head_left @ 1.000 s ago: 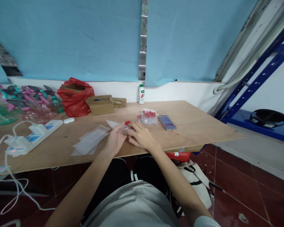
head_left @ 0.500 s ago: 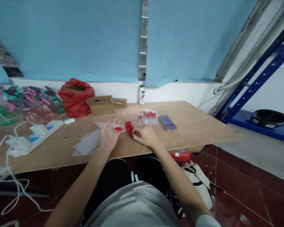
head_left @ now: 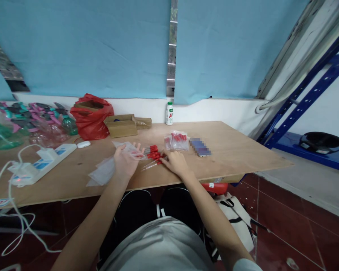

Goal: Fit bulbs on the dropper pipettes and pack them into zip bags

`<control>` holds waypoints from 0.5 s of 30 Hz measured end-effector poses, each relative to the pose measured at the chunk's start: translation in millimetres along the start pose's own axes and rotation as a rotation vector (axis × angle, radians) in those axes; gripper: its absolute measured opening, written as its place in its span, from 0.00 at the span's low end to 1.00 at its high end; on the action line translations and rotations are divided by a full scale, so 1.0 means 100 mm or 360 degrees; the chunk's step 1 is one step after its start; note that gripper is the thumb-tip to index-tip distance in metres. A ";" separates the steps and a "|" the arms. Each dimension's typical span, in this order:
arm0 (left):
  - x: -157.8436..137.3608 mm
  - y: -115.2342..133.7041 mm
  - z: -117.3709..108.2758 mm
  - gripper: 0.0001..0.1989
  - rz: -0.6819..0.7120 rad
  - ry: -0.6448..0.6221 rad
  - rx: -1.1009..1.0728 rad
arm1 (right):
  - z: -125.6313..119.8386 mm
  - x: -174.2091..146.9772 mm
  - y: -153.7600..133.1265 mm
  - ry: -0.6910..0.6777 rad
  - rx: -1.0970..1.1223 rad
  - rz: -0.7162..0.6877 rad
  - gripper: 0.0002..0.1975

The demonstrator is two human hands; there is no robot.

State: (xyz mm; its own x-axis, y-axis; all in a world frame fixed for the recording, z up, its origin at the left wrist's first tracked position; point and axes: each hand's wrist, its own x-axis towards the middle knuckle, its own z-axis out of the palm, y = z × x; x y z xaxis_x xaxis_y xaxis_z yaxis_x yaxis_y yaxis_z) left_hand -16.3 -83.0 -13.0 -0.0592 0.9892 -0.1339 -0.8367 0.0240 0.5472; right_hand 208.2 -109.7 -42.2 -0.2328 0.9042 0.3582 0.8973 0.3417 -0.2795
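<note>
My left hand (head_left: 124,162) holds a clear plastic bag (head_left: 127,149), its thumb over the bag and its other fingers behind; something red shows through near the bag's opening. Beside it on the table lies a pile of small red-handled screwdrivers (head_left: 151,149) with thin shafts pointing left. Fingertips of my right hand (head_left: 173,162) are closed at the near side of this pile, on a red-handled screwdriver (head_left: 155,162). Its grip is partly hidden by the fingers. Flat clear bags (head_left: 102,173) lie under and left of my left hand.
Filled bags of red-handled pieces (head_left: 176,141) lie behind my right hand, with a blurred phone (head_left: 200,146) beside them. Farther back are a white bottle (head_left: 169,113), a cardboard box (head_left: 121,126) and a red bag (head_left: 92,120). A power strip (head_left: 52,162) and spray bottles (head_left: 48,128) occupy the left.
The bag in my left hand has tilted, and that hand has moved slightly left. My right hand has shifted slightly right, and screwdriver shafts now show beside its fingertips.
</note>
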 end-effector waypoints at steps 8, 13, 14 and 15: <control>0.08 -0.05 -0.07 0.11 0.0018 -0.0093 -0.0131 | 0.10 0.06 0.11 0.0233 0.0582 -0.0097 0.08; 0.11 -0.06 -0.11 0.13 0.0095 -0.0086 -0.0141 | 0.07 0.05 0.08 0.0396 0.0912 -0.0109 0.06; 0.11 -0.06 -0.12 0.14 0.0106 -0.0079 -0.0140 | 0.05 0.04 0.06 0.0460 0.0987 -0.0122 0.06; 0.11 -0.05 -0.13 0.15 0.0109 -0.0066 -0.0138 | 0.03 0.02 0.04 0.0532 0.1057 -0.0135 0.06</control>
State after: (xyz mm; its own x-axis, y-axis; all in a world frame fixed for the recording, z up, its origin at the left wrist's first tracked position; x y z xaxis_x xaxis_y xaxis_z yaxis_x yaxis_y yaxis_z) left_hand -19.5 -74.2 -27.8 -0.0963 0.9933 -0.0633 -0.8756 -0.0543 0.4799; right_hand 209.7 -105.9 -45.2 -0.0695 0.7777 0.6247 0.4415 0.5856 -0.6798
